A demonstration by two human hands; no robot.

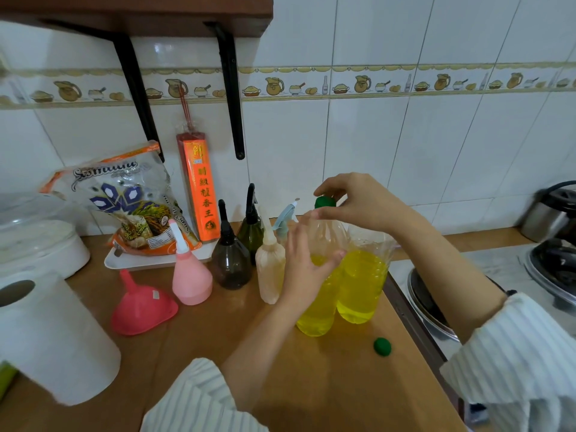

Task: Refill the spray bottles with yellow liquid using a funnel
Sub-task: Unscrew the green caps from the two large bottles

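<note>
Two clear plastic bottles of yellow liquid stand side by side on the wooden counter. My left hand (307, 266) grips the body of the nearer bottle (318, 313). My right hand (352, 198) pinches its green cap (325, 202) at the top. The second bottle (361, 282) stands open to its right, and a loose green cap (382, 346) lies on the counter in front. A pink funnel (140, 307) lies upside down at the left. Behind stand a pink spray bottle (190, 272), two dark spray bottles (230, 260) (251, 227), a beige one (270, 266) and a light blue trigger head (285, 218).
A large white paper roll (53, 341) stands at the near left. A white tray (131, 260) holds a rice bag (124, 198), with an orange incense pack (199, 188) leaning on the tiled wall. A stove with a pan (427, 297) and a cooker (551, 213) are to the right.
</note>
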